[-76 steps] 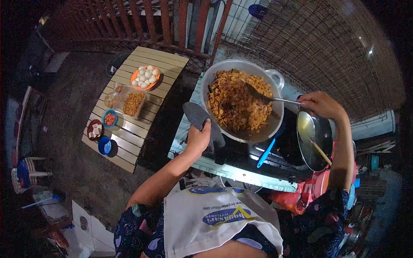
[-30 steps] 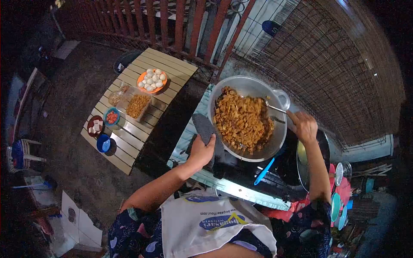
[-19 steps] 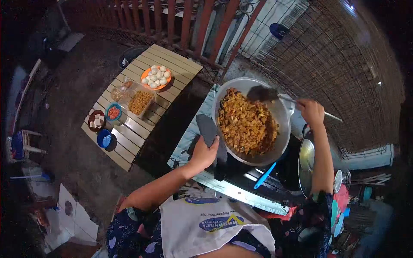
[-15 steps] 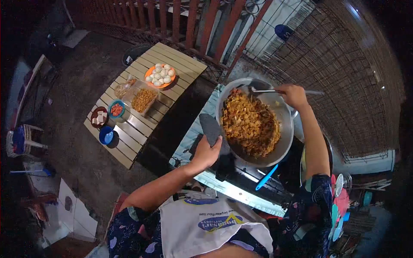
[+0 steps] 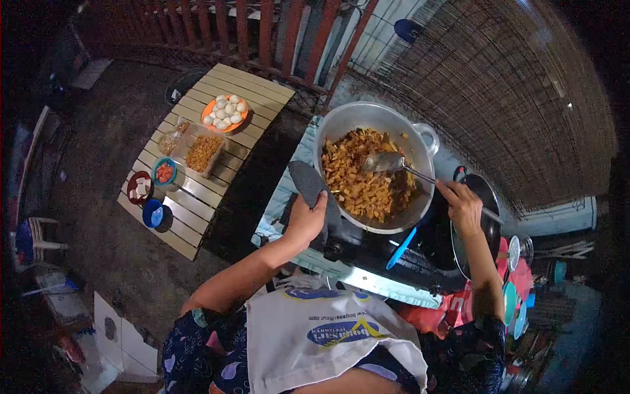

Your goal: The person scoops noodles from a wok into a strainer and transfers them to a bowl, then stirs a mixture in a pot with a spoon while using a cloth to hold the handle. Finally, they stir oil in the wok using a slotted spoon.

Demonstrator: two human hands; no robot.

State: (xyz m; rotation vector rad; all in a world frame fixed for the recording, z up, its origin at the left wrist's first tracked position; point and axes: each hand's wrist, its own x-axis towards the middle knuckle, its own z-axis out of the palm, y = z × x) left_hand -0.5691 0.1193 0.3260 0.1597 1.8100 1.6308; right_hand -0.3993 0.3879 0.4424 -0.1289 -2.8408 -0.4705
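A large metal wok (image 5: 351,117) sits on the black stove, with chopped brownish-orange food (image 5: 357,187) inside. My right hand (image 5: 462,207) is closed round the long handle of a metal spatula (image 5: 385,161), whose blade lies over the middle of the food. At the wok's left side, my left hand (image 5: 305,222) grips a dark grey cloth pad (image 5: 307,180) against the rim; whether a wok handle lies beneath it is hidden. A blue-handled utensil (image 5: 401,249) rests on the stove just in front of the wok.
Left of the stove, a slatted table (image 5: 259,98) holds an orange plate of peeled eggs (image 5: 224,113), a clear box of brown pieces (image 5: 202,152) and several small bowls. A dark pan (image 5: 482,190) is close to my right forearm. Behind stands a woven screen (image 5: 485,98).
The spatula's blade has moved from the wok's far rim to the middle of the food, and my right hand is lower, nearer to me. My left hand still grips the pad.
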